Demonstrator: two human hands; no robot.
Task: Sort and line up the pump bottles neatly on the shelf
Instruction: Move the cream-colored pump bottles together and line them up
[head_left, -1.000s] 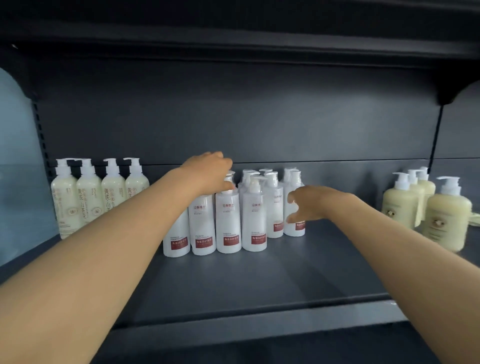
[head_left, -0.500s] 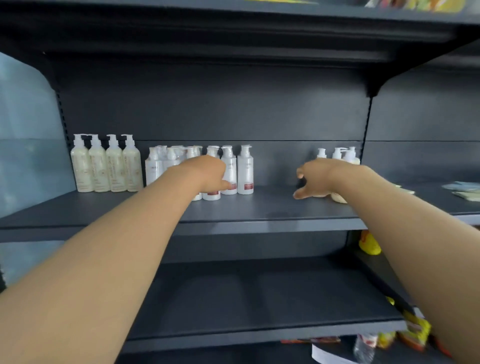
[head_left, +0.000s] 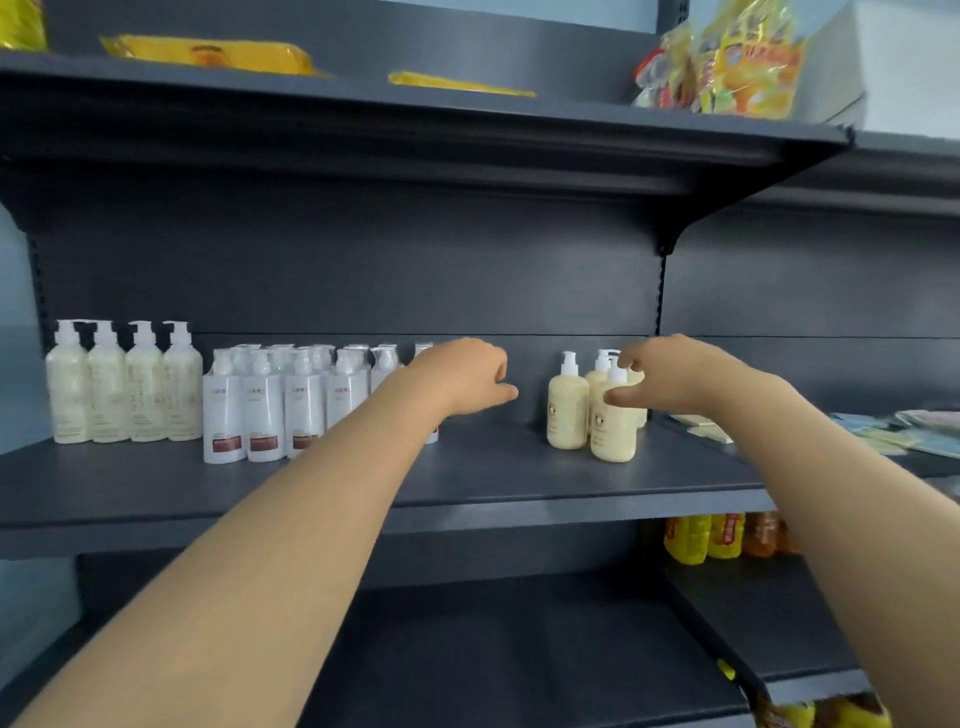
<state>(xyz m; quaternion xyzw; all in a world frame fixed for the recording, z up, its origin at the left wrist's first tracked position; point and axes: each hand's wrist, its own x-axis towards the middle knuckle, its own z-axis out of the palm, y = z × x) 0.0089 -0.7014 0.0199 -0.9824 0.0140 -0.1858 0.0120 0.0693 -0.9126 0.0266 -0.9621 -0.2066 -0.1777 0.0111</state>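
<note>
Step now, I think: the cream bottles, bunched mid-right on the shelf; right hand curled by their pumps (can't tell if gripping), left hand loose & empty; next: grab one, line it up.

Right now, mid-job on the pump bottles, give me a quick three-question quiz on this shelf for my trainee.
1. True or false: the four tall cream pump bottles stand at the left end of the dark grey metal shelf.
2. Fill in: the white plastic pump bottles in the middle carry ____ labels.
3. The right hand is at which group? A) the cream bottles B) the white bottles C) the pale yellow rounded pump bottles
Key: 1 true; 2 red; 3 C.
</note>
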